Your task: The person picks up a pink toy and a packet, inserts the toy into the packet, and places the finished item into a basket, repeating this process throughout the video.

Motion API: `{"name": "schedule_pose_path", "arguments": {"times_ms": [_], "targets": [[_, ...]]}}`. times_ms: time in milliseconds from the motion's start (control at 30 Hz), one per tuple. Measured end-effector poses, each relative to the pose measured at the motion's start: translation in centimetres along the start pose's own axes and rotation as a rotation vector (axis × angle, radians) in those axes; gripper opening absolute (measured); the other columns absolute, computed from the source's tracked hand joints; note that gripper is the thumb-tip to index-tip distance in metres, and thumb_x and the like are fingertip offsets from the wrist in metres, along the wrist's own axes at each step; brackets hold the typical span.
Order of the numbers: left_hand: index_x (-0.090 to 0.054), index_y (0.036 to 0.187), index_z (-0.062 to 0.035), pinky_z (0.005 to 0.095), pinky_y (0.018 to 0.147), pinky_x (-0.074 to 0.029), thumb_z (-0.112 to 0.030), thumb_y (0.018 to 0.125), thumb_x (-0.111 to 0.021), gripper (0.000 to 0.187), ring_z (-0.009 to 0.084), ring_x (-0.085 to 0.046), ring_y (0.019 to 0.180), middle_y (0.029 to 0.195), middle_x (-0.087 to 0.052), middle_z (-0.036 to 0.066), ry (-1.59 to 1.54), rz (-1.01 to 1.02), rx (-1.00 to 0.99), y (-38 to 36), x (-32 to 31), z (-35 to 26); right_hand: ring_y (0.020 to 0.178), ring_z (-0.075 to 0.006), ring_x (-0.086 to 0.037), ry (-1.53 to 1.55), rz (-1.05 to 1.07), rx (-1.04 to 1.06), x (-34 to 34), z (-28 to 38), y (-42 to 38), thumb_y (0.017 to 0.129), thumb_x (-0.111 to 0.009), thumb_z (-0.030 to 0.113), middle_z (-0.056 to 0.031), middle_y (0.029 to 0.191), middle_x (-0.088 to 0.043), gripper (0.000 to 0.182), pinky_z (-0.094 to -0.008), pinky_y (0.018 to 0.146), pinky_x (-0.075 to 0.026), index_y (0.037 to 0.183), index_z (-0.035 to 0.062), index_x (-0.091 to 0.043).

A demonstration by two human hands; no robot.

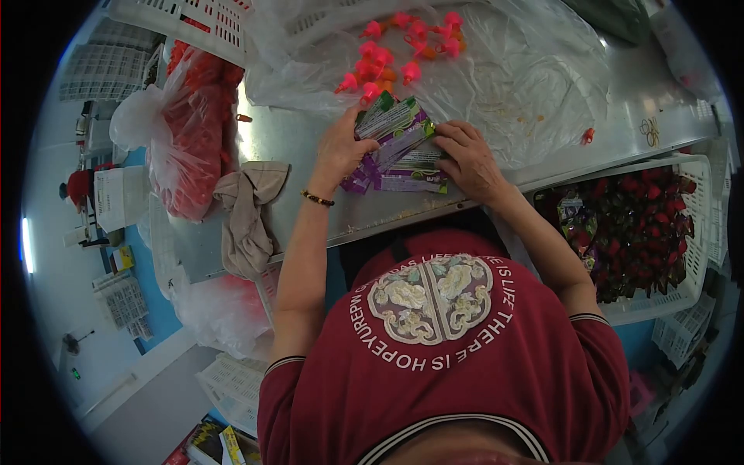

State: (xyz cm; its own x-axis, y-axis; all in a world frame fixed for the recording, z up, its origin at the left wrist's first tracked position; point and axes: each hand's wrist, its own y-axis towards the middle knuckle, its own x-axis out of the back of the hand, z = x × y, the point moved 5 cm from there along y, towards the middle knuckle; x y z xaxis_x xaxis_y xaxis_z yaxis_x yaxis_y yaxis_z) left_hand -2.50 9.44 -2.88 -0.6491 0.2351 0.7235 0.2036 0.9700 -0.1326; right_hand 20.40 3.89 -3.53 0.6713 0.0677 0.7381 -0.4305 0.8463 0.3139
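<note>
Several green and purple packets (399, 139) lie fanned and overlapping at the metal table's front edge. My left hand (341, 151), a beaded bracelet on its wrist, grips their left side, with the thumb over the top. At their right side is my right hand (469, 163), its bent fingers apart and the fingertips touching the packet edges. Just beyond the packets, bright pink and orange plastic pieces (376, 66) are scattered on a clear plastic sheet (511, 85).
A white crate (697, 225) of dark red wrapped items stands at the right. A beige cloth (252, 209) hangs over the table edge (364, 231). Bags of red pieces (194, 147) sit at the left, below a white basket (225, 27). One orange piece (588, 136) lies near the crate.
</note>
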Motion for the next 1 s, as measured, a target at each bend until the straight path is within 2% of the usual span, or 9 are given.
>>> {"name": "schedule_pose_path", "arguments": {"times_ms": [100,267,300,467,567,633,733,867,1000], "targets": [[-0.046,0.131,-0.0084,0.0421,0.083,-0.046,-0.012,0.069,-0.075,0.068,0.0364,-0.060,0.094,0.101,-0.063,0.018,0.004,-0.025,-0.037,0.1,0.0,0.0,0.122,-0.0326,-0.044,-0.050,0.024,0.000,0.1,0.6,0.5,0.069,-0.072,0.013,-0.0135,0.125,-0.053,0.044,-0.0432,0.100,-0.036,0.109,0.0019,-0.060],[-0.041,0.134,-0.0057,0.0475,0.098,-0.038,-0.015,0.070,-0.076,0.073,0.0365,-0.047,0.116,0.124,-0.050,0.017,0.325,-0.192,-0.147,-1.7,0.3,-1.5,0.115,-0.0329,-0.046,-0.182,0.006,-0.013,-1.1,1.2,0.6,0.063,-0.074,0.019,-0.0136,0.118,-0.052,0.038,-0.0440,0.097,-0.036,0.097,0.0066,-0.060],[-0.040,0.135,-0.0062,0.0481,0.099,-0.036,-0.015,0.069,-0.077,0.076,0.0356,-0.046,0.118,0.126,-0.049,0.017,0.380,-0.310,-0.188,-2.3,0.2,-1.9,0.115,-0.0326,-0.046,-0.210,0.019,-0.019,-2.0,0.6,0.5,0.064,-0.073,0.020,-0.0128,0.116,-0.052,0.036,-0.0448,0.098,-0.036,0.095,0.0080,-0.060],[-0.042,0.134,-0.0051,0.0496,0.104,-0.028,-0.030,0.066,-0.081,0.083,0.0349,-0.042,0.123,0.133,-0.044,0.016,0.389,-0.347,-0.239,-4.8,0.3,-4.4,0.114,-0.0326,-0.047,-0.246,-0.055,0.062,-1.5,1.6,1.5,0.070,-0.067,0.017,-0.0130,0.115,-0.054,0.020,-0.0448,0.098,-0.035,0.087,0.0078,-0.062],[-0.040,0.136,-0.0056,0.0516,0.106,-0.024,-0.039,0.067,-0.080,0.086,0.0344,-0.037,0.128,0.136,-0.041,0.017,0.402,-0.324,-0.320,-6.4,0.1,-5.0,0.109,-0.0328,-0.051,-0.216,-0.114,0.131,0.4,4.5,2.2,0.073,-0.064,0.014,-0.0133,0.109,-0.058,0.019,-0.0436,0.096,-0.037,0.090,0.0060,-0.061],[-0.038,0.137,-0.0059,0.0532,0.108,-0.021,-0.043,0.069,-0.077,0.087,0.0340,-0.033,0.131,0.138,-0.039,0.017,0.370,-0.244,-0.357,-6.7,-0.5,-5.0,0.101,-0.0347,-0.055,-0.089,0.097,-0.025,0.0,4.6,3.4,0.077,-0.061,0.012,-0.0158,0.101,-0.060,0.021,-0.0424,0.089,-0.042,0.096,0.0039,-0.059],[-0.038,0.137,-0.0061,0.0548,0.108,-0.020,-0.042,0.070,-0.077,0.086,0.0339,-0.032,0.132,0.139,-0.039,0.017,0.479,-0.209,-0.287,-6.7,-1.9,-3.9,0.095,-0.0373,-0.058,0.061,0.098,-0.136,-1.3,3.0,4.8,0.079,-0.059,0.010,-0.0187,0.097,-0.061,0.023,-0.0434,0.081,-0.045,0.100,0.0026,-0.056],[-0.040,0.136,-0.0062,0.0556,0.108,-0.020,-0.041,0.071,-0.076,0.082,0.0338,-0.032,0.133,0.141,-0.038,0.016,0.467,-0.240,-0.287,-6.1,-3.2,-1.5,0.093,-0.0397,-0.058,0.108,0.071,-0.166,-3.0,0.6,5.7,0.078,-0.060,0.010,-0.0205,0.096,-0.060,0.025,-0.0451,0.078,-0.047,0.102,0.0018,-0.054],[-0.040,0.136,-0.0064,0.0551,0.107,-0.021,-0.039,0.074,-0.074,0.078,0.0336,-0.032,0.133,0.141,-0.039,0.016,0.444,-0.275,-0.324,-6.4,-3.3,-0.9,0.095,-0.0394,-0.059,0.132,-0.076,-0.127,-2.9,0.8,5.3,0.077,-0.064,0.011,-0.0208,0.104,-0.061,0.042,-0.0445,0.081,-0.047,0.117,0.0032,-0.052]]}}
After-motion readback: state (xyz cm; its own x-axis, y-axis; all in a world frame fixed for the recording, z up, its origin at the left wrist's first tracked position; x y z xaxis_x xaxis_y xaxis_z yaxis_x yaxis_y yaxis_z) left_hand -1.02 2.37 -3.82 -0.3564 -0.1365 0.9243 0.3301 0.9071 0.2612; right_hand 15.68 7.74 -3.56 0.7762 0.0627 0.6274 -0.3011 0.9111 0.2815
